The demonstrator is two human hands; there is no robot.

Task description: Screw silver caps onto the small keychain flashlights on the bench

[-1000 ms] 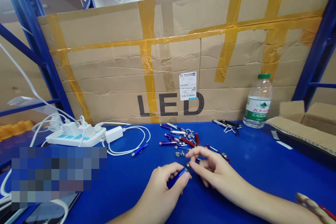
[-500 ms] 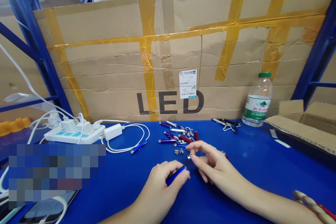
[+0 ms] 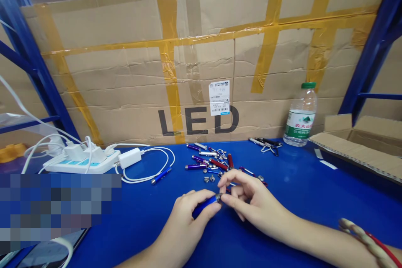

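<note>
My left hand (image 3: 187,217) is closed around a small blue pen-light (image 3: 204,207), which it holds just above the blue table (image 3: 150,217). My right hand (image 3: 248,201) pinches a small silver cap (image 3: 218,198) against the pen-light's right end. Just behind my hands lies a loose pile of pen-lights (image 3: 210,161), purple, red, blue and silver, with several small silver caps (image 3: 209,179). One more blue pen-light (image 3: 161,175) lies apart to the left.
A big taped cardboard sheet marked LED (image 3: 201,71) stands along the back. A white power strip (image 3: 75,161) with chargers and cables sits at left, a water bottle (image 3: 300,117) and dark pens (image 3: 265,143) at right, an open carton (image 3: 361,142) far right.
My right hand has brought the silver cap from a little above and right onto the end of the blue pen-light. The view has shifted slightly right.
</note>
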